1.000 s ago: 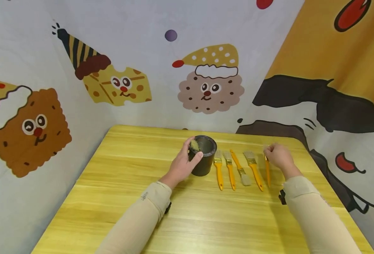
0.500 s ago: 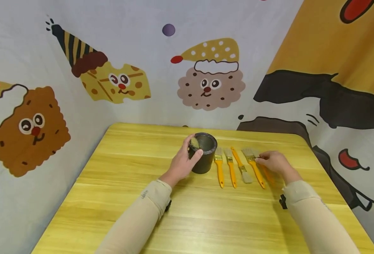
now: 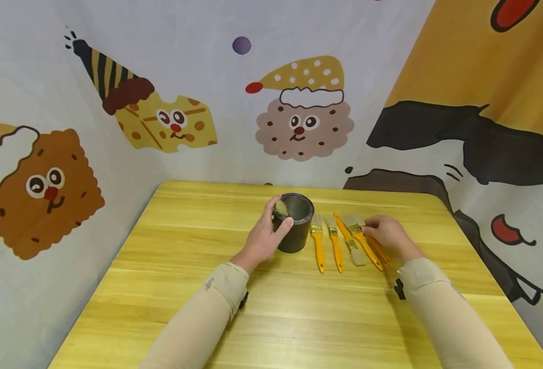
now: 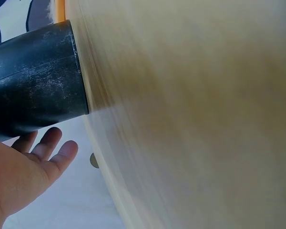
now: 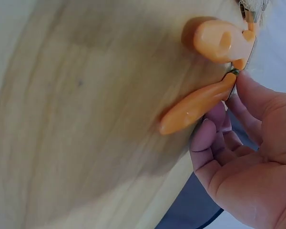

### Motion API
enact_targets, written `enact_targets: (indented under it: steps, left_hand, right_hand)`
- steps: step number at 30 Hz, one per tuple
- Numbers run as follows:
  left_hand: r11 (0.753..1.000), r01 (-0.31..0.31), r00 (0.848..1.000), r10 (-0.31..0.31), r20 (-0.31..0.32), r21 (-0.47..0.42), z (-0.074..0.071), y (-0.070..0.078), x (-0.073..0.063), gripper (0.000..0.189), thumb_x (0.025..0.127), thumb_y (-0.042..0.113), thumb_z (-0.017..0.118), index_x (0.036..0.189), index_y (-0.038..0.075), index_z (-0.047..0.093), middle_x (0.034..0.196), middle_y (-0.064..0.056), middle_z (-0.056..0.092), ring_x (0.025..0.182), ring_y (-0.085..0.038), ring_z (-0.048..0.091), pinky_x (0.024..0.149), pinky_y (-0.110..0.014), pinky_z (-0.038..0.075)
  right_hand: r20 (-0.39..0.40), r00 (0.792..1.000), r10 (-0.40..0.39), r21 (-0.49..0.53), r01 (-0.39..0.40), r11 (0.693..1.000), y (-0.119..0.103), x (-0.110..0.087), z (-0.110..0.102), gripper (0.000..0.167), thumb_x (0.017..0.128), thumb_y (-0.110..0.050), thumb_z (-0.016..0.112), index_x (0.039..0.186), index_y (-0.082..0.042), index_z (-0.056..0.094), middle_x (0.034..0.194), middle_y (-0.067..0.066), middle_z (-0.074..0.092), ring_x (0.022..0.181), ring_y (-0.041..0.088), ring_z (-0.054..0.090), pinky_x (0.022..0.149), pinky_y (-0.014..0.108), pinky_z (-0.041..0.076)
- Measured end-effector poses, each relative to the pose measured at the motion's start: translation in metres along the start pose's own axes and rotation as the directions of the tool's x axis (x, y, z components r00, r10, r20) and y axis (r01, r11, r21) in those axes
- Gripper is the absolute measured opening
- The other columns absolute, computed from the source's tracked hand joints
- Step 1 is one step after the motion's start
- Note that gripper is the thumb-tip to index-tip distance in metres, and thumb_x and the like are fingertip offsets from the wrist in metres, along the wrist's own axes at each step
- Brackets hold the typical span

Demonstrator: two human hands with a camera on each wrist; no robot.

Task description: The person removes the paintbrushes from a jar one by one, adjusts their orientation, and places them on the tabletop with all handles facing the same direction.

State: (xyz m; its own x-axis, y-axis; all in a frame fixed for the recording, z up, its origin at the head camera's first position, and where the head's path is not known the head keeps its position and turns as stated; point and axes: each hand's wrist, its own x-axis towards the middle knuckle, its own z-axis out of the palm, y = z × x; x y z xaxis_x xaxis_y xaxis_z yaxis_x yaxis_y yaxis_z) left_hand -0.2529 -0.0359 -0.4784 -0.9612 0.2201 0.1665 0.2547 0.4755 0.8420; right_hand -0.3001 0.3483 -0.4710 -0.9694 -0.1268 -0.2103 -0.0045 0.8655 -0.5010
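My left hand grips a black cylindrical pot near its rim, the thumb on its near side. At the rim, by the fingers, shows a tan bristly tuft; the rest of it is hidden. My right hand pinches the rightmost paintbrush, whose orange handle slants across the table in the right wrist view; its bristle end is mostly hidden. Just left of it lies another paintbrush, close against or touching it.
Further paintbrushes lie between the pot and my right hand: one nearest the pot, one beside it, and one with bristles toward me. The wooden table meets a cartoon-printed cloth at the back.
My right hand has moved left with the rightmost paintbrush, bringing it against its neighbour, which has shifted left toward the reversed brush. The left hand has stayed on the pot.
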Motion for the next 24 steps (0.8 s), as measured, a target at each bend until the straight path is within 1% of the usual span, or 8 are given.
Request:
enact_targets:
  steps: [4,6,9,13,15,17,19,24]
  left_hand:
    - [1.000,-0.013,1.000,0.013,0.005,0.001,0.000,0.000,0.000,0.074,0.104,0.075,0.040,0.166,0.055,0.005,0.174,-0.017,0.034,0.152,-0.043,0.047,0.114,-0.068,0.045]
    - [1.000,-0.013,1.000,0.013,0.009,0.002,-0.001,-0.001,0.000,0.075,0.104,0.075,0.040,0.167,0.055,0.004,0.174,-0.017,0.034,0.152,-0.043,0.046,0.114,-0.068,0.045]
    - [1.000,-0.006,1.000,0.006,0.005,0.002,-0.001,-0.001,0.000,0.073,0.104,0.076,0.039,0.164,0.059,0.002,0.174,-0.016,0.034,0.153,-0.043,0.045,0.114,-0.069,0.045]
    - [1.000,0.002,1.000,-0.002,-0.010,-0.003,-0.002,0.000,0.000,0.072,0.104,0.077,0.039,0.164,0.059,0.004,0.174,-0.016,0.034,0.153,-0.044,0.046,0.113,-0.070,0.044]
    - [1.000,0.005,1.000,-0.005,-0.004,-0.006,-0.002,0.000,0.000,0.074,0.104,0.077,0.039,0.166,0.057,0.005,0.174,-0.015,0.034,0.152,-0.043,0.046,0.114,-0.069,0.044]
    - [1.000,0.004,1.000,-0.004,0.007,-0.008,0.000,0.001,-0.001,0.076,0.104,0.076,0.039,0.168,0.053,0.006,0.174,-0.015,0.034,0.151,-0.043,0.048,0.114,-0.068,0.045]
    - [1.000,0.007,1.000,-0.007,0.015,-0.006,0.001,0.001,-0.002,0.077,0.104,0.076,0.039,0.169,0.050,0.006,0.174,-0.013,0.033,0.151,-0.043,0.049,0.114,-0.067,0.045]
    - [1.000,0.009,1.000,-0.009,0.002,0.004,-0.003,0.002,-0.003,0.078,0.104,0.077,0.039,0.170,0.047,0.008,0.174,-0.012,0.034,0.150,-0.042,0.050,0.113,-0.067,0.046]
  right_hand:
    - [-0.031,1.000,0.000,-0.023,0.000,1.000,-0.011,-0.002,-0.005,0.059,0.113,-0.036,0.055,0.153,0.006,0.051,0.153,0.033,0.054,0.138,0.053,0.053,0.112,0.066,0.046]
    - [-0.074,0.997,-0.019,-0.046,0.015,0.999,-0.030,-0.003,-0.006,0.059,0.113,-0.039,0.055,0.154,0.003,0.052,0.154,0.031,0.054,0.136,0.051,0.056,0.110,0.066,0.048]
    - [-0.134,0.985,-0.112,-0.062,0.105,0.993,-0.075,-0.005,-0.004,0.055,0.111,-0.039,0.058,0.151,-0.002,0.057,0.151,0.026,0.060,0.129,0.046,0.062,0.104,0.062,0.053]
    - [-0.136,0.937,-0.321,-0.055,0.317,0.947,-0.135,-0.003,0.009,0.043,0.110,-0.030,0.063,0.142,-0.002,0.065,0.138,0.023,0.068,0.115,0.039,0.069,0.093,0.055,0.059]
    - [-0.132,0.910,-0.392,-0.061,0.388,0.920,-0.152,-0.001,0.017,0.035,0.109,-0.019,0.062,0.138,0.000,0.067,0.132,0.022,0.070,0.111,0.037,0.070,0.090,0.052,0.060]
    - [-0.135,0.897,-0.421,-0.054,0.417,0.907,-0.159,0.002,0.024,0.031,0.107,-0.008,0.060,0.136,0.001,0.068,0.127,0.022,0.071,0.107,0.035,0.071,0.089,0.051,0.061]
    - [-0.142,0.904,-0.403,-0.033,0.403,0.915,-0.159,0.004,0.029,0.032,0.104,-0.003,0.059,0.135,0.000,0.068,0.123,0.019,0.073,0.106,0.033,0.071,0.087,0.049,0.061]
    - [-0.123,0.930,-0.346,0.063,0.355,0.933,-0.156,0.006,0.034,0.034,0.104,-0.009,0.061,0.137,-0.005,0.067,0.124,0.016,0.074,0.110,0.033,0.071,0.087,0.047,0.061]
